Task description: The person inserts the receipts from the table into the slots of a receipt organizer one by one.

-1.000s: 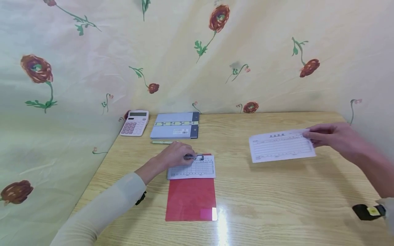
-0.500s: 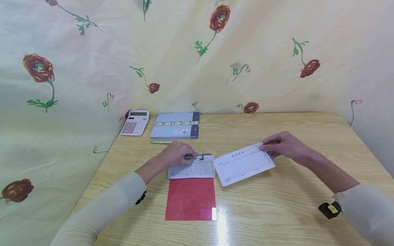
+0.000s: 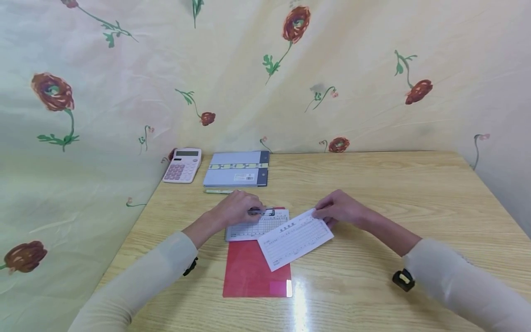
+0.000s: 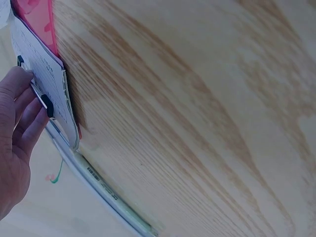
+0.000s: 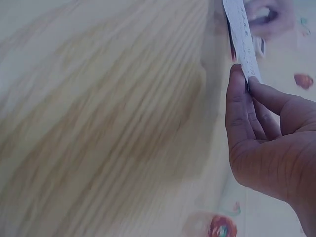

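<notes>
A red clipboard (image 3: 249,279) lies on the table, a stack of printed slips (image 3: 244,233) on its upper part. My left hand (image 3: 238,208) grips the metal clip (image 3: 269,212) at its top edge; in the left wrist view the thumb and fingers pinch the clip (image 4: 42,96) with its black ends. Between thumb and fingers, my right hand (image 3: 342,208) pinches a loose printed slip (image 3: 296,240) by its upper right corner. This slip is tilted and overlaps the stack's lower right part and the clipboard. In the right wrist view, the slip (image 5: 242,39) appears nearly edge-on.
Behind the left hand lie a blue-grey notebook (image 3: 234,168) with a patterned band and a pale green pen (image 3: 217,191). A pink and white calculator (image 3: 182,165) sits at the back left corner. Flowered cloth (image 3: 365,83) hangs behind the wooden table (image 3: 373,281).
My right hand has carried the slip leftwards and down from the right side, tilting it, until it overlaps the clipboard. The left hand has stayed at the clip.
</notes>
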The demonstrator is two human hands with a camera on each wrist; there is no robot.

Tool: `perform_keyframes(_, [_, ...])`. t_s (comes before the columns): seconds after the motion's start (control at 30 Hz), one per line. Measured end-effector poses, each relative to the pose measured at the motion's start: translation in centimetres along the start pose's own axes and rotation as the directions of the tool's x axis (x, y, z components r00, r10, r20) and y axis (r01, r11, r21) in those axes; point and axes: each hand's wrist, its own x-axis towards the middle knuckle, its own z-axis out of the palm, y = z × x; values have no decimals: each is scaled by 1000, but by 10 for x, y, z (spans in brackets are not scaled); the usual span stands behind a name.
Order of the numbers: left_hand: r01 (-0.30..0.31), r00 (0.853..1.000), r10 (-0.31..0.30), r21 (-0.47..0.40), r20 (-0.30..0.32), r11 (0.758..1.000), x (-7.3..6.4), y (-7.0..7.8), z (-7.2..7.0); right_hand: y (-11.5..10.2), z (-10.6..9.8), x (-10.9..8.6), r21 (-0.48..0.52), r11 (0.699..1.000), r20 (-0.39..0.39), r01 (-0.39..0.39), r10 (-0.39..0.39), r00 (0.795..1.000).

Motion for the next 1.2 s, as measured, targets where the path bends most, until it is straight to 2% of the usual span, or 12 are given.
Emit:
perform_keyframes(0.3, [-1,1000,1,0,8,1000,1,-1,-1,-12,34,19,12,999,17,-35,35,999])
perform_keyframes(0.5, [-4,1000,4,-3,21,1000,0,-2,-2,-17,55,26,58,991,-37,-117,119,992])
perform_keyframes(0.63, [-8,1000,8,-3,20,1000,0,-1,-2,-19,68,29,84,988,-67,-127,133,989])
perform_keyframes(0.9, [-13,1000,12,15,15,1000,-1,-2,-1,-19,78,34,61,989,-131,-135,142,981])
perform_keyframes(1.2, [-40,999,40,32,17,999,0,-5,1,-23,82,35,6,992,-144,-123,122,982])
